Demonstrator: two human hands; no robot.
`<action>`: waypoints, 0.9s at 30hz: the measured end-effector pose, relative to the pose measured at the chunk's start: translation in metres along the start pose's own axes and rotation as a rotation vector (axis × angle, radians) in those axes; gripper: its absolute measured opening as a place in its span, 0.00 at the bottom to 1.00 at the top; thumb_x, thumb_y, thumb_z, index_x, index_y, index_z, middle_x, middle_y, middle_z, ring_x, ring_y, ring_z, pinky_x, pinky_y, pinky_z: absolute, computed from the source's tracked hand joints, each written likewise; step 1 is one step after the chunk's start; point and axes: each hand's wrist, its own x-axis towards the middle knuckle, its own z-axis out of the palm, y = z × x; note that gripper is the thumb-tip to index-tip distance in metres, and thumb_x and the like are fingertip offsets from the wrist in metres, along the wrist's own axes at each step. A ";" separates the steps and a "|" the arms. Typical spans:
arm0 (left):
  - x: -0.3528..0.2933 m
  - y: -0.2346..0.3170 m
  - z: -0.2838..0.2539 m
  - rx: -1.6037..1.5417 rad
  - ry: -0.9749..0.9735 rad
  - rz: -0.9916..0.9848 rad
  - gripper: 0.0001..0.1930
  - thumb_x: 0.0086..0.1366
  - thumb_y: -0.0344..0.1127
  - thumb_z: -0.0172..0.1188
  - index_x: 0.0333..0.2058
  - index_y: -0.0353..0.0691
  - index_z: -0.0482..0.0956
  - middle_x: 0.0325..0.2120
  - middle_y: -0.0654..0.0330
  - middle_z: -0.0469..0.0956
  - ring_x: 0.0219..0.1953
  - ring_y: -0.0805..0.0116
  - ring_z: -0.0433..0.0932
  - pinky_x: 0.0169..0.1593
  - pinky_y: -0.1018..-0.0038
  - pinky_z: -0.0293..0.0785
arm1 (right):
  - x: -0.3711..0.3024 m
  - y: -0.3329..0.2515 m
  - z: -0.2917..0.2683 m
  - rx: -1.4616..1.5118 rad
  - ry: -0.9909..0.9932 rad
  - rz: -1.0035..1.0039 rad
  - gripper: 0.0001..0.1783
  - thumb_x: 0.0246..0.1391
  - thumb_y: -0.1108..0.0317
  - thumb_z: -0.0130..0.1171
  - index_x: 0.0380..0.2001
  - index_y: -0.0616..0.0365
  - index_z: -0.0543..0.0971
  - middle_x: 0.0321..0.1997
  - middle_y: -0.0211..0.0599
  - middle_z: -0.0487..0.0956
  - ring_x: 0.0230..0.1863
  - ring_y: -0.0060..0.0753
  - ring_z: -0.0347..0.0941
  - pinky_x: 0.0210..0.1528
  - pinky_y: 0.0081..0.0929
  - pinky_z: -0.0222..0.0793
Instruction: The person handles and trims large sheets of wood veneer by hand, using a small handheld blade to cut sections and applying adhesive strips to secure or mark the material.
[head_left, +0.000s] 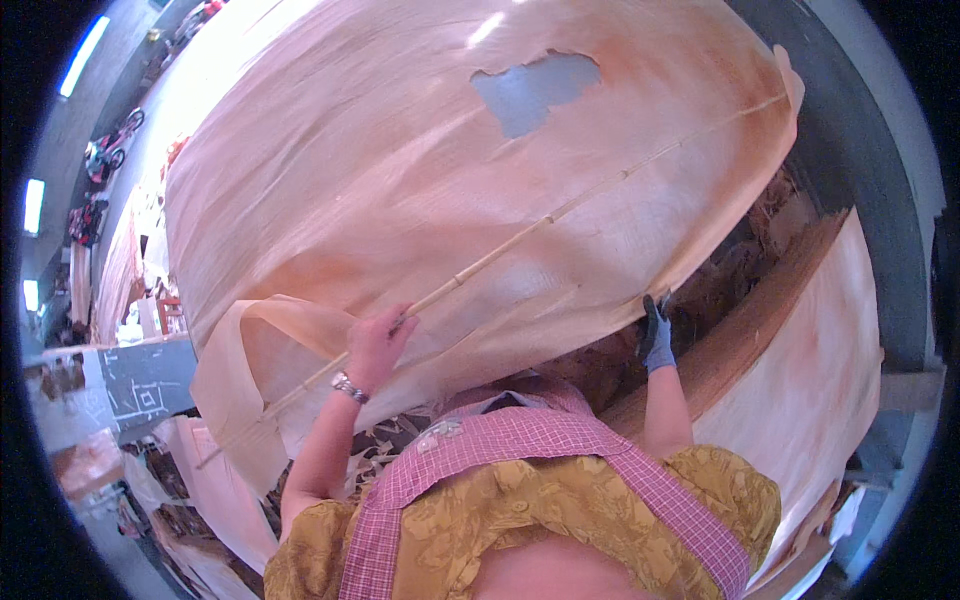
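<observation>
A large, thin, pale pinkish-tan sheet that looks like wood veneer (pixel 400 200) spreads in front of me, with a ragged hole near its far side. Across it slants a long bamboo stick (pixel 500 248), running from the lower left to the far right. My left hand (pixel 380 345), bare and with a metal watch at the wrist, is closed around the stick's nearer part. On the near right edge of the sheet, my right hand (pixel 656 330), in a dark and blue glove, pinches the veneer. At the left the sheet curls up around the stick.
A stack of similar sheets (pixel 810 330) stands to my right, its brown layered edge facing me. Scraps of torn veneer (pixel 740 265) lie between it and my sheet. At the left are a grey beam (pixel 150 385) with chalk marks and, farther off, parked motorbikes (pixel 110 155).
</observation>
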 end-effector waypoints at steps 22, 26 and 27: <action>0.307 -0.248 -0.175 0.588 0.666 -0.344 0.28 0.64 0.49 0.56 0.62 0.57 0.63 0.57 0.57 0.69 0.60 0.55 0.67 0.57 0.46 0.62 | -0.035 -0.048 0.077 -0.506 -0.021 -0.051 0.08 0.58 0.61 0.61 0.37 0.51 0.82 0.29 0.24 0.80 0.23 0.20 0.71 0.23 0.17 0.64; 0.224 -0.227 -0.142 0.510 0.705 -0.084 0.35 0.60 0.50 0.62 0.65 0.55 0.60 0.60 0.57 0.64 0.63 0.57 0.62 0.60 0.44 0.57 | -0.006 -0.024 0.124 -0.664 -0.138 -0.216 0.10 0.58 0.63 0.61 0.41 0.55 0.82 0.33 0.26 0.82 0.26 0.18 0.73 0.26 0.17 0.67; 0.186 -0.229 -0.130 0.565 0.737 -0.237 0.40 0.59 0.54 0.62 0.67 0.54 0.55 0.63 0.53 0.60 0.65 0.54 0.59 0.62 0.45 0.54 | 0.000 -0.018 0.146 -0.772 -0.293 -0.283 0.13 0.59 0.64 0.60 0.44 0.58 0.81 0.36 0.30 0.83 0.28 0.19 0.74 0.27 0.18 0.68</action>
